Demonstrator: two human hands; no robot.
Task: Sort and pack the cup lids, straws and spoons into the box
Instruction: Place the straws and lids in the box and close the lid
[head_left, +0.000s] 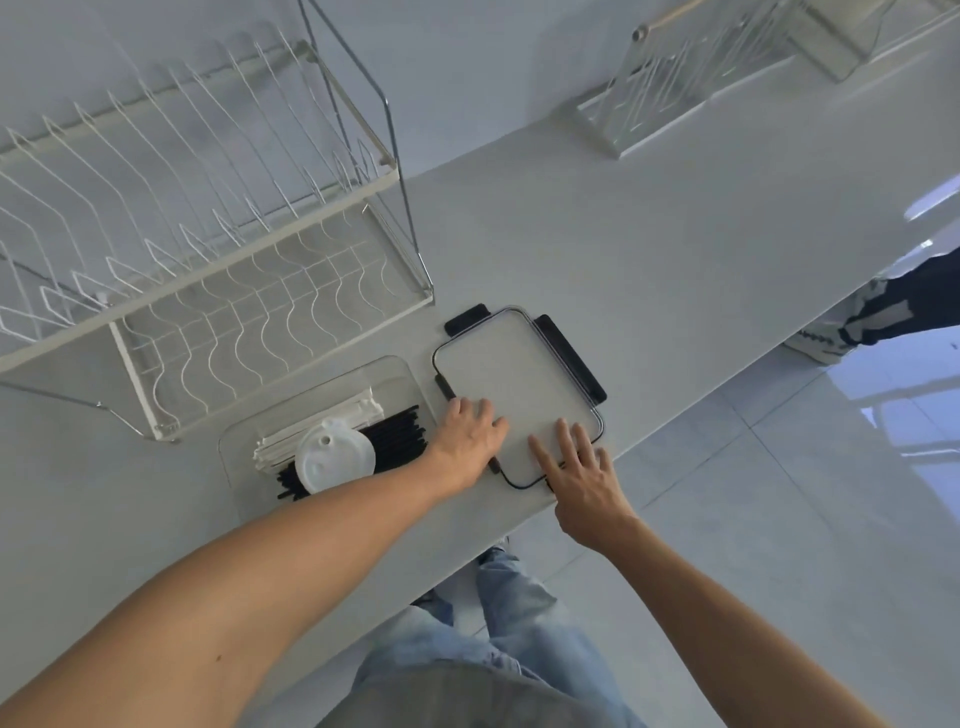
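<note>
A clear plastic box (400, 370) lies on the white counter and holds a white cup lid (335, 461), white paper-wrapped straws (332, 415) and black spoons or straws (400, 436). To its right the box cover (511, 374), clear with black clasps, lies flat near the counter edge. My left hand (470, 434) rests on the cover's left edge, fingers spread over it. My right hand (582, 470) lies flat on the cover's near right corner, fingers apart. Neither hand has closed around anything.
A white wire dish rack (208, 270) stands directly behind the box on the left. A second wire rack (691, 78) sits at the far right of the counter. The counter edge (649, 439) runs diagonally just right of the cover. Another person's shoe (831, 338) shows on the tiled floor.
</note>
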